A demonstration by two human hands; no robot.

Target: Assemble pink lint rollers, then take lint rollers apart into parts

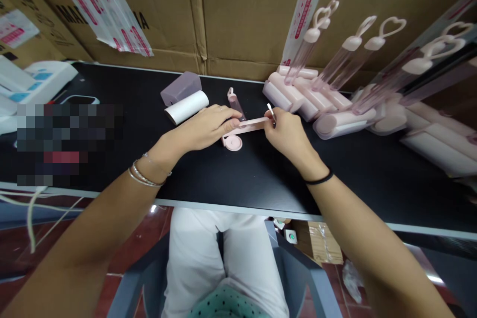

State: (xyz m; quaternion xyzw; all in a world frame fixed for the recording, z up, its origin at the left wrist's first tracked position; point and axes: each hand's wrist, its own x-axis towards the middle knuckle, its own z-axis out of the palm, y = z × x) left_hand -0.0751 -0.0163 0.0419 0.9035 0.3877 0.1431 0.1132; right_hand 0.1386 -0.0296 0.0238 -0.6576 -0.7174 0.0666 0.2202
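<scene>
A pale pink flat strip [255, 123] lies slantwise between my two hands, with a small round pink cap [233, 143] at its left end. My left hand [208, 128] is closed at that end, its thumb and fingers pressed on the strip. In my right hand [285, 131], fingers curled in a pinch, a thin white stick [271, 111] points up over the strip's right end. My fingertips hide that end. Just behind my left fingers lies a small clear pink tube [235, 103] with a loop on its cap.
Left of the tube lie a purple block [181, 88] and a white cylinder [187, 107]. Pink cylinders [286, 90] and clear tubes with heart-shaped loops [390, 26] crowd the right side. Cardboard boxes [246, 15] stand behind the black table [219, 179]. A white device [40, 82] is far left.
</scene>
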